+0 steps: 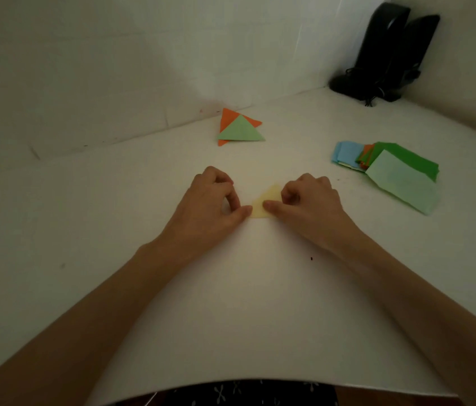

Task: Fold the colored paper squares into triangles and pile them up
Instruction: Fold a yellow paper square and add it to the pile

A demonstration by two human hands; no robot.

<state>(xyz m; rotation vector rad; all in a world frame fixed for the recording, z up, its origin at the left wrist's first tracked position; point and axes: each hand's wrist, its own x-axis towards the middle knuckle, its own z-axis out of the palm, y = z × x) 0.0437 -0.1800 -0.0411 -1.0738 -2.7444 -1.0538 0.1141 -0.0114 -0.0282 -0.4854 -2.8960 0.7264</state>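
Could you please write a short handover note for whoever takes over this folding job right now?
Left hand: fingers curled, thumb tip at the left corner of the yellow triangle.
Right hand: curled over its right half, thumb pressing on it.
Done: orange triangle and light green triangle piled at the back.
Left: finish creasing yellow, pile it, then fold the stack of squares at right.

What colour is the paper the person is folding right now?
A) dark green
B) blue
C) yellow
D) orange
C: the left hand and right hand hold a yellow paper between them, while the pile behind it is orange and light green.
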